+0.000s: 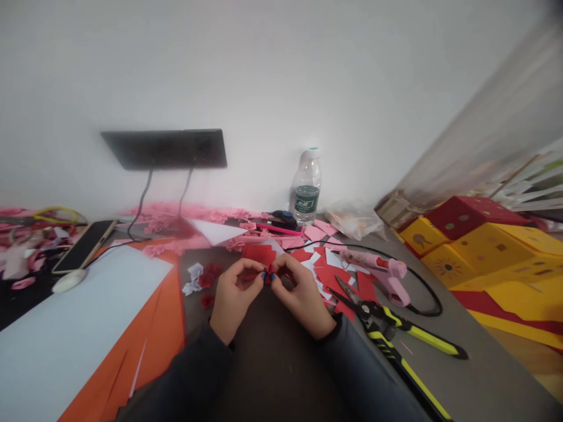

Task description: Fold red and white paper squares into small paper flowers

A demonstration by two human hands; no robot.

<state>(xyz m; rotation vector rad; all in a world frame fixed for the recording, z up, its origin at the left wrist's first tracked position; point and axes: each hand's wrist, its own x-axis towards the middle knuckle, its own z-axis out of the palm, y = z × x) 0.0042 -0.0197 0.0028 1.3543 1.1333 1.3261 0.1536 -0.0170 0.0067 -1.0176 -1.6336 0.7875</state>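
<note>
Centre of the frame, low: the person's left hand (237, 293) and right hand (303, 293) meet at the fingertips, thumbs and forefingers pinching one small red paper piece (270, 268). Both hands grasp it, one from each side; its folds are too small to read. It is held above the grey tabletop (281, 375), in front of a red paper sheet (257, 253).

Containers. Upper centre-right: a clear bottle (307, 196), upright beside the wall, white cap on, green label round its middle; liquid level cannot be told. Just right of it, a clear plastic bag (355, 218), crumpled, something pale inside, blurred. Right edge: yellow and red boxes (484, 246) with cut-out or printed patterns, grouped together; their insides are hidden.

Just left of the left hand: red paper flowers (211, 275) and a white paper flower (192, 278) in a small cluster. Right of the right hand: red and white paper scraps (329, 274), overlapping; pruning shears (373, 319) with blades parted, tips over the scraps; a pink glue gun (391, 275) with a black cord.

Left side: a pale sheet (101, 305) over orange paper (162, 334); a phone (85, 246) near its upper edge, and a white mouse-shaped object (69, 281) near the phone's lower end. Along the wall, pink paper flowers (160, 220), partly blurred.
</note>
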